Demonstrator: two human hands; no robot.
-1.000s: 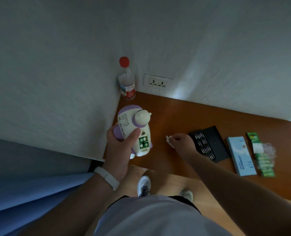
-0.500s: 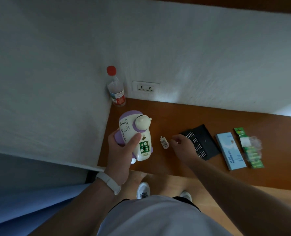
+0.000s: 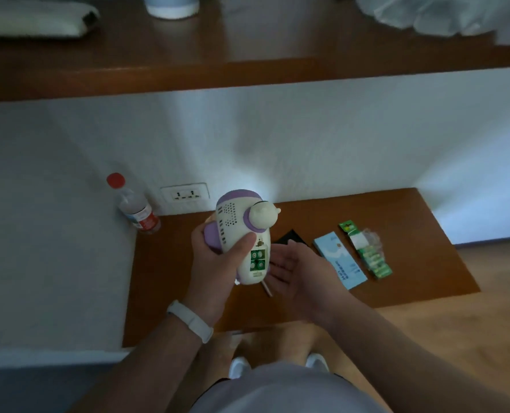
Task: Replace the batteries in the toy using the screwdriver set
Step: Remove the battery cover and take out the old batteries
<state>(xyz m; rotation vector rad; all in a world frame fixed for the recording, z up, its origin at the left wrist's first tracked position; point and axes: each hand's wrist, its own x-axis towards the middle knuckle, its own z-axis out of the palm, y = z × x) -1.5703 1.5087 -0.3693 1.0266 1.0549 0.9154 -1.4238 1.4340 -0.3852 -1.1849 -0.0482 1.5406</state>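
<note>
The left grip [image 3: 215, 263] grasps the white-and-purple toy [image 3: 239, 222] above the bench [image 3: 170, 278], green cells showing in its open bay. Just right of it, the right grip [image 3: 295, 268] is released, palm up. The battery pack [image 3: 367, 253] lies farther right.

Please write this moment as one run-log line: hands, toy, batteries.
left hand: grips white-and-purple plastic toy | right hand: open, palm up, beside toy | battery bay: uncovered, green cells inside | green battery pack: on brown desk
</note>
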